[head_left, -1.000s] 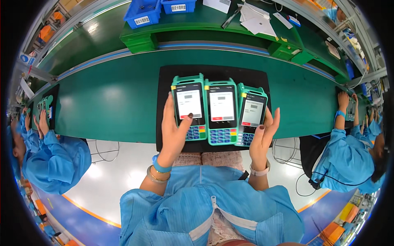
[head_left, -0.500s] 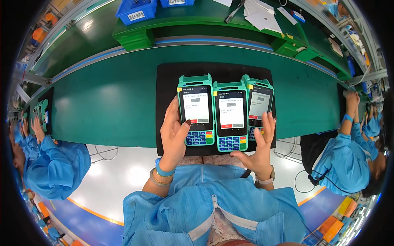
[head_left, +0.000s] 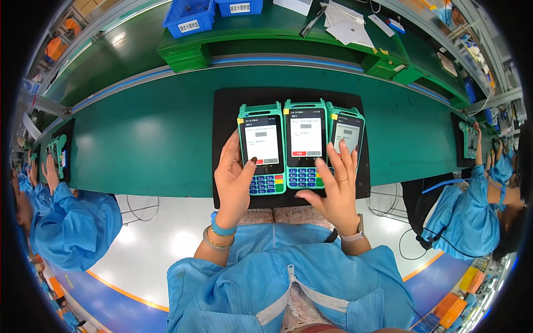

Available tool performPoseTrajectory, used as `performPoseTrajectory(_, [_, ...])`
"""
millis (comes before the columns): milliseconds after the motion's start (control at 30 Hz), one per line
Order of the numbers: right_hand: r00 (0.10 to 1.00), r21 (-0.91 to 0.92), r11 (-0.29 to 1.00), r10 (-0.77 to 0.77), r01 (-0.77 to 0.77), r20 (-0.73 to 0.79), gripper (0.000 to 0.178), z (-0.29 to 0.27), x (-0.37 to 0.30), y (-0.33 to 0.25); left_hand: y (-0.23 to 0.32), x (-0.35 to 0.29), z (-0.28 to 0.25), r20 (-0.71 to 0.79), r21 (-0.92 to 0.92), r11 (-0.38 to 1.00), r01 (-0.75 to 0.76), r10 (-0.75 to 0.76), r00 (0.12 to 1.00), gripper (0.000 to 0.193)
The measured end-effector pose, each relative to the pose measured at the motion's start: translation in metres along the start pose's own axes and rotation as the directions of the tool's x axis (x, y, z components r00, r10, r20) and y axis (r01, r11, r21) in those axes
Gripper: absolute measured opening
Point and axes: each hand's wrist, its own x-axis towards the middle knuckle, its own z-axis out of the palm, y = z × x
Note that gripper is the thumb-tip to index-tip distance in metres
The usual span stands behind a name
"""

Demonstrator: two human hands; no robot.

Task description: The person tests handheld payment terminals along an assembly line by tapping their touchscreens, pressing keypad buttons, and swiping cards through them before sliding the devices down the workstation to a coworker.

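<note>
Lying against left hand (head_left: 231, 183), leftmost terminal (head_left: 262, 139)

White labels (head_left: 189, 26) on blue bins (head_left: 207, 20) bear characters (terminal screens (head_left: 305, 133) and keypads (head_left: 301, 177) too).

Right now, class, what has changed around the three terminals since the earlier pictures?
The middle terminal and right terminal have shifted toward the far edge of the black mat; all three tops now stand about level. The right hand has moved inward from the right terminal's outer edge and covers its lower part. The left hand stays at the left terminal, thumb over its lower screen.
</note>
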Motion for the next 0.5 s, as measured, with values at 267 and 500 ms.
performPoseTrajectory(267, [0.990, -0.133, 0.990, 0.067, -0.050, 0.127, 0.065, 0.000, 0.023, -0.020, 0.002, -0.002, -0.001, 0.036, -0.102, 0.995, -0.023, 0.027, 0.999, 0.059])
performPoseTrajectory(500, [0.970, -0.150, 0.972, 0.148, -0.178, -0.191, 0.047, -0.015, -0.012, 0.009, -0.001, -0.001, -0.002, 0.049, -0.109, 0.993, -0.041, 0.047, 0.998, 0.061])
